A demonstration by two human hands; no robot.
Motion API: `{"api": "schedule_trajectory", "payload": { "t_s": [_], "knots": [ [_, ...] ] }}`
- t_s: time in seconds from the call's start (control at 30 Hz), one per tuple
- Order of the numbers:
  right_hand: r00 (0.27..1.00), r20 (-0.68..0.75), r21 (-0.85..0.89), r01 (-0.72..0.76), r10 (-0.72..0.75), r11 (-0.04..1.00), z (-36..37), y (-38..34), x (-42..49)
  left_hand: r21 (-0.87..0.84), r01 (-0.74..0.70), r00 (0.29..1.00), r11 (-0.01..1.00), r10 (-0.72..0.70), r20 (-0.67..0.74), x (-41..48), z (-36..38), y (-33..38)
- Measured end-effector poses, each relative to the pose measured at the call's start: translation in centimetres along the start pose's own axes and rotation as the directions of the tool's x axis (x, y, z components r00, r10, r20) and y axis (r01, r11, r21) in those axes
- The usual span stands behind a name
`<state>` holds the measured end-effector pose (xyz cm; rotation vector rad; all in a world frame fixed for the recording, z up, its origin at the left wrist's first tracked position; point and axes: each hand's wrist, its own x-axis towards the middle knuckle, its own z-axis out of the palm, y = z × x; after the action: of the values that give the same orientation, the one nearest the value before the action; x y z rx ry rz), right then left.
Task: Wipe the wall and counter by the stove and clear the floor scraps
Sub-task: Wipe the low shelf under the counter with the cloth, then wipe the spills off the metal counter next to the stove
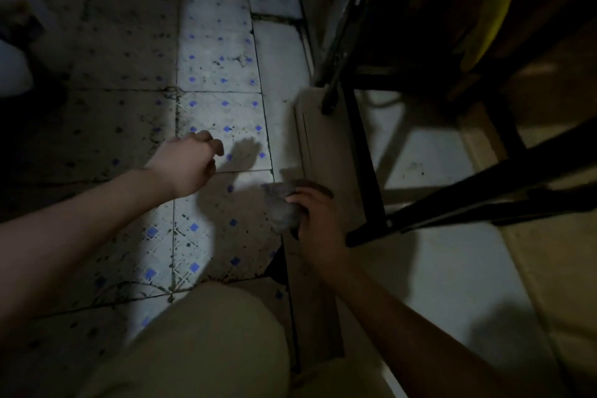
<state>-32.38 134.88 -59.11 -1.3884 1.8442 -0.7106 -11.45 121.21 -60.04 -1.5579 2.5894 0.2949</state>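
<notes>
I look down at a dirty tiled floor [219, 81] with blue diamond marks and dark specks. My left hand [190, 165] hovers over the lit strip of tiles with its fingers curled inward; whether it pinches a scrap is unclear. My right hand [315, 220] grips a crumpled grey cloth [281, 207] low down, against a beige step or ledge [326, 152] at the floor's right edge.
A black metal stand [365, 158] with legs and crossbars rises on the right, with a yellow object [491, 10] above it. My knee in beige trousers [206, 342] fills the bottom centre. White tiles [452, 268] lie right of the ledge. The left floor is in shadow.
</notes>
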Motion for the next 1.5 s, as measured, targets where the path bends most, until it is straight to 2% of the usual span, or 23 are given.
{"api": "schedule_trajectory", "payload": {
  "t_s": [0.07, 0.3, 0.43, 0.57, 0.77, 0.87, 1.1, 1.3, 1.5],
  "knots": [
    [0.997, -0.041, -0.028, 0.062, -0.063, 0.998, -0.5, -2.8, 0.3, -0.076, 0.072, 0.997, 0.994, -0.075, -0.031, -0.5, -3.3, -0.7],
    [0.982, -0.088, -0.129, 0.154, -0.166, 0.980, -4.2, -14.5, 0.4, -0.113, 0.131, 0.991, 0.985, -0.133, -0.008, -3.6, -15.3, -2.8],
    [0.997, -0.033, -0.138, 0.067, -0.072, 0.988, -7.7, -21.0, -0.3, -0.118, 0.158, 0.987, 0.980, -0.157, 0.016, -6.1, -21.6, -3.2],
    [0.999, -0.039, -0.150, 0.010, -0.016, 0.989, -11.1, -26.1, -1.8, -0.149, 0.187, 0.982, 0.971, -0.182, 0.048, -8.2, -27.3, -2.7],
    [0.997, -0.021, -0.203, 0.070, -0.076, 0.977, -16.3, -32.4, -6.1, -0.152, 0.203, 0.978, 0.967, -0.194, 0.070, -10.8, -35.3, -1.3],
    [0.999, -0.022, -0.203, 0.041, -0.046, 0.978, -19.1, -35.3, -8.5, -0.132, 0.184, 0.981, 0.974, -0.175, 0.083, -12.0, -39.2, -0.1],
    [0.987, -0.158, -0.170, -0.045, 0.018, 0.985, -25.3, -39.4, -11.4, -0.096, 0.016, 0.999, 0.995, -0.012, 0.051, -12.2, -45.8, 3.6],
    [0.951, -0.304, -0.158, -0.106, 0.054, 0.982, -30.4, -39.9, -12.8, -0.055, -0.143, 0.988, 0.988, 0.146, 0.047, -9.3, -49.2, 7.7],
    [0.868, -0.474, -0.168, -0.252, 0.146, 0.953, -35.7, -38.1, -13.7, -0.026, -0.289, 0.952, 0.957, 0.290, 0.094, -5.5, -51.7, 13.2]
  ]
}}
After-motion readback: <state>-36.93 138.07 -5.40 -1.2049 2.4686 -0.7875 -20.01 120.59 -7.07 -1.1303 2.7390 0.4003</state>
